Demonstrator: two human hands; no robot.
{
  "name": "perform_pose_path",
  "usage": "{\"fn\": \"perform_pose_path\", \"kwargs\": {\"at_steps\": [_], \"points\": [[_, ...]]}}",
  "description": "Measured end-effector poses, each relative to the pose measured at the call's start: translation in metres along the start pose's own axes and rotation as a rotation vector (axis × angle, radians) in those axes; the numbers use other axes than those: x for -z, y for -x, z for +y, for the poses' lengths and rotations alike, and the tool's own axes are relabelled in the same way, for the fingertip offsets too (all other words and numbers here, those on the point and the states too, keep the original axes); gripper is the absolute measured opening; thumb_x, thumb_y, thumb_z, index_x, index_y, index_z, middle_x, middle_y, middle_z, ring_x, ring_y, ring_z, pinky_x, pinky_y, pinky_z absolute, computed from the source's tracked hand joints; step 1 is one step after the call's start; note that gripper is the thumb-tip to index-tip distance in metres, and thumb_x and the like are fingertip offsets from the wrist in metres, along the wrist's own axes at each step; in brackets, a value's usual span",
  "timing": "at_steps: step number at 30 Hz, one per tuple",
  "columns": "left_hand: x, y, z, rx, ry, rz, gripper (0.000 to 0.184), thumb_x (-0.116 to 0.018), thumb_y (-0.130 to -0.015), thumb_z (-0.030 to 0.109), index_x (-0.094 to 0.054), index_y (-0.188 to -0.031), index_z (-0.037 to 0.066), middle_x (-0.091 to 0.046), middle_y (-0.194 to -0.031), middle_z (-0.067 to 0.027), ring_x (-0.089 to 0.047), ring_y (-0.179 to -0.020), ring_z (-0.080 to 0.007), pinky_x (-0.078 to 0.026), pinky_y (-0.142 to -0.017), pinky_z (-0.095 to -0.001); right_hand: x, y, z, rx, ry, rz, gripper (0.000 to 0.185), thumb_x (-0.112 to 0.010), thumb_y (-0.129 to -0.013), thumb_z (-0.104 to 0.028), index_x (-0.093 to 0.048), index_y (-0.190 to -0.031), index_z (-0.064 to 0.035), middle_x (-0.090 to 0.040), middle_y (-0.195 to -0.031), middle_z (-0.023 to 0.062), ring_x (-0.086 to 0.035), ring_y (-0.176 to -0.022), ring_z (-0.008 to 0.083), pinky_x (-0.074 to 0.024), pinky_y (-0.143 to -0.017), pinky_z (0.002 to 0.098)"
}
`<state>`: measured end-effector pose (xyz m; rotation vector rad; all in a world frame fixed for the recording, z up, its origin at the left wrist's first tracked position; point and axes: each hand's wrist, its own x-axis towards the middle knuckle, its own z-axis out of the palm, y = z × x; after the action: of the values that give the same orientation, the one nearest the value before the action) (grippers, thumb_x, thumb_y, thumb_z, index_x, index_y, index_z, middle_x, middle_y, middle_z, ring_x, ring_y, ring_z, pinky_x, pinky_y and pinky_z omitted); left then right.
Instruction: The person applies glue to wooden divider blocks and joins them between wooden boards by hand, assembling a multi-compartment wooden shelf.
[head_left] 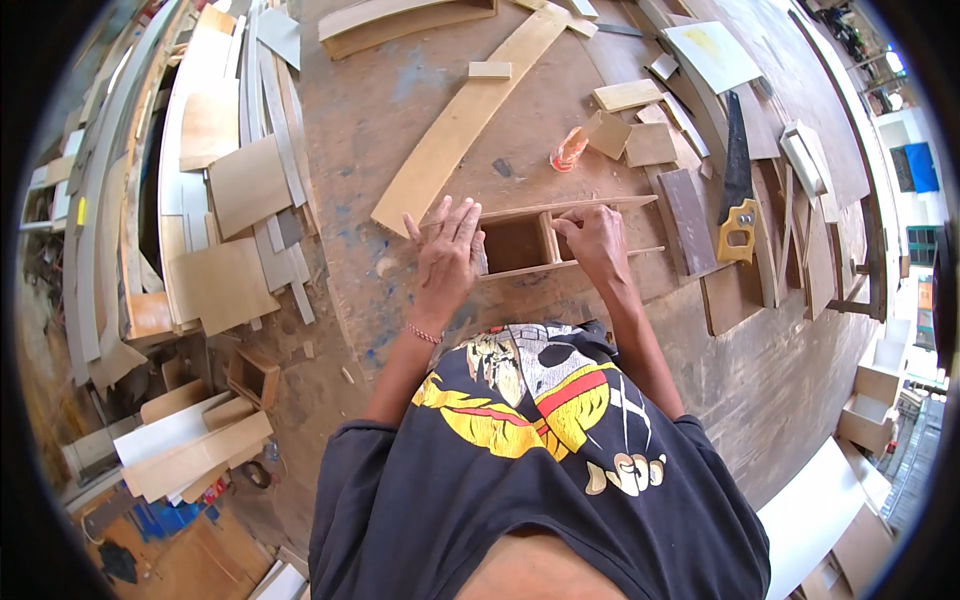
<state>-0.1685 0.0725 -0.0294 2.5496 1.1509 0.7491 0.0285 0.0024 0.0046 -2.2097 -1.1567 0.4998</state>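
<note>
A small open wooden frame with a crosswise divider lies on the workbench in front of me. My left hand rests over its left end, fingers stretched out and pointing away from me. At the divider, my right hand is closed, its fingertips down inside the frame. Whatever those fingertips pinch, if anything, is too hidden to tell. The frame's two long sides run on to the right past my right hand. Beyond the frame is a red and white container.
A long wooden board lies diagonally behind the frame. To the right are a dark board, a handsaw with a yellow handle and several wood offcuts. Stacked panels stand at the left. A wooden box is at the far edge.
</note>
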Motion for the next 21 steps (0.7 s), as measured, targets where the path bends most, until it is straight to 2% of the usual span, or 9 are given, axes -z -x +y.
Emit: {"fn": "perform_pose_path", "kwargs": {"at_steps": [2, 5, 13, 21], "points": [[-0.006, -0.002, 0.002, -0.025, -0.03, -0.032, 0.033, -0.051, -0.089, 0.024, -0.057, -0.118, 0.009, -0.056, -0.12, -0.0019, -0.042, -0.123, -0.0217, -0.003, -0.107, -0.0596, 0.005, -0.002, 0.01, -0.075, 0.067, -0.159, 0.025, -0.071, -0.07, -0.032, -0.071, -0.073, -0.0063, -0.063, -0.068, 0.0184, -0.063, -0.068, 0.0324, -0.0485, -0.067, 0.0407], [-0.011, 0.001, 0.002, 0.006, -0.014, -0.04, 0.033, -0.052, -0.088, 0.023, -0.058, -0.117, 0.01, -0.056, -0.12, -0.0015, -0.043, -0.122, -0.0217, -0.003, -0.106, -0.0617, 0.002, 0.0, 0.005, -0.133, 0.146, -0.191, 0.027, -0.072, -0.068, -0.033, -0.071, -0.071, -0.0066, -0.063, -0.068, 0.0191, -0.063, -0.069, 0.0331, -0.0478, -0.067, 0.0418], [-0.009, 0.001, 0.003, 0.007, -0.025, -0.062, 0.03, -0.052, -0.087, 0.018, -0.059, -0.115, 0.01, -0.057, -0.119, -0.0007, -0.044, -0.122, -0.0213, -0.001, -0.106, -0.0609, -0.009, -0.005, 0.019, -0.139, 0.156, -0.179, 0.025, -0.074, -0.067, -0.033, -0.073, -0.074, -0.0094, -0.064, -0.071, 0.0184, -0.063, -0.069, 0.0335, -0.0461, -0.067, 0.0426], [-0.008, 0.001, 0.004, 0.027, -0.011, -0.072, 0.029, -0.053, -0.087, 0.016, -0.058, -0.115, 0.01, -0.057, -0.119, -0.0007, -0.044, -0.122, -0.0204, -0.001, -0.107, -0.0603, -0.013, -0.005, 0.021, -0.123, 0.174, -0.167, 0.024, -0.073, -0.067, -0.033, -0.072, -0.07, -0.0091, -0.064, -0.07, 0.018, -0.063, -0.07, 0.034, -0.045, -0.067, 0.0441]]}}
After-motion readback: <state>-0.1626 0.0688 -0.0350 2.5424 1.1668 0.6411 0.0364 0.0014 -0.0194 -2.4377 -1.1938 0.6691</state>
